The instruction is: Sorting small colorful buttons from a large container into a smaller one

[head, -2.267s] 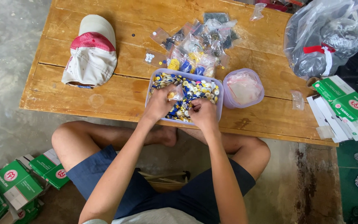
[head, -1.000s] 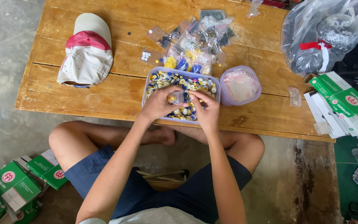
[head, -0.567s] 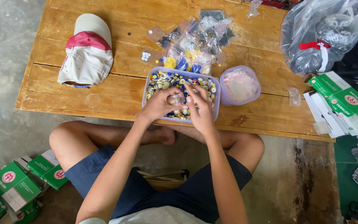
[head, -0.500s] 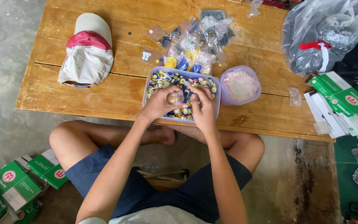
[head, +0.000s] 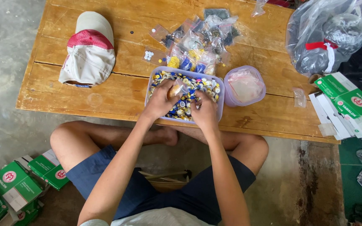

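Left hand (head: 161,101) pinches a small clear bag (head: 175,89) over the tub (head: 184,96), fingers curled on its lower edge; the bag looks to hold a few buttons. Right hand (head: 205,112) rests bent among the loose buttons (head: 199,85), whether gripping any cannot be told. The bag is likely light, limp and slick, best held by its open mouth; the buttons are small, hard and apt to slip away. The lilac tub sits at the tabletop's (head: 105,94) near edge, brimming with mixed buttons. Just beside it a round tub (head: 244,85) holds empty bags. Behind lie filled bags (head: 197,42); a cap (head: 89,48) sits well left.
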